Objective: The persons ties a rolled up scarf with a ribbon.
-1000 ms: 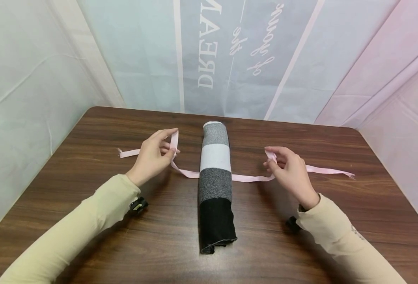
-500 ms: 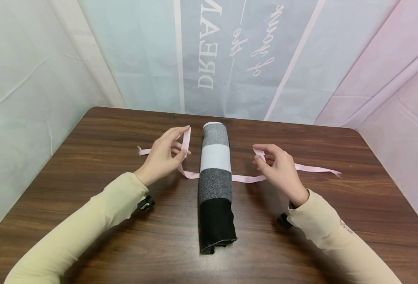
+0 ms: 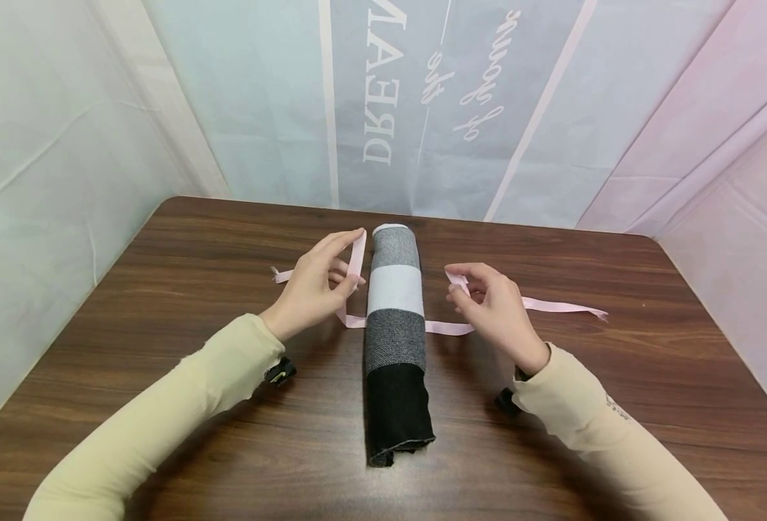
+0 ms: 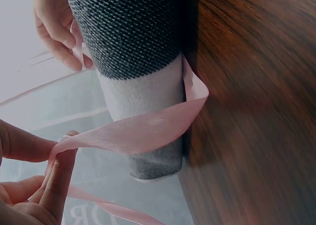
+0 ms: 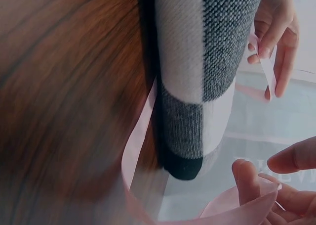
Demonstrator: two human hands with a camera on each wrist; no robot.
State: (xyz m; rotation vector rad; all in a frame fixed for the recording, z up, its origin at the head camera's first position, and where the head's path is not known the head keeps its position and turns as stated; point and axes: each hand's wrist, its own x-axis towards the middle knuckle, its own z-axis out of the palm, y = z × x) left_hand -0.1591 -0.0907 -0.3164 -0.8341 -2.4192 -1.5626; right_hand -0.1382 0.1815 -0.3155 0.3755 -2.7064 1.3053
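A rolled cloth (image 3: 395, 340) in black, grey and white blocks lies lengthwise on the brown table. Beneath it runs a pink ribbon (image 3: 447, 328), coming out on both sides. Just left of the roll, my left hand (image 3: 313, 288) pinches one side of the ribbon, a stretch of which stands up between thumb and forefinger. My right hand (image 3: 496, 307) pinches the other side, a short way right of the roll. In the left wrist view the ribbon (image 4: 143, 131) rises from under the cloth to the left fingers (image 4: 59, 175). Both frayed ribbon ends trail beyond the hands.
The wooden table (image 3: 195, 239) has rounded far corners. Behind it hangs a pale blue fabric backdrop (image 3: 279, 108) with mirrored lettering, and light fabric closes off both sides. Dark straps with small devices sit under both wrists.
Both hands have moved inward toward the roll, still pinching the ribbon and pulling its trailing ends along. The left hand has also risen slightly in the view. The rolled cloth stays put.
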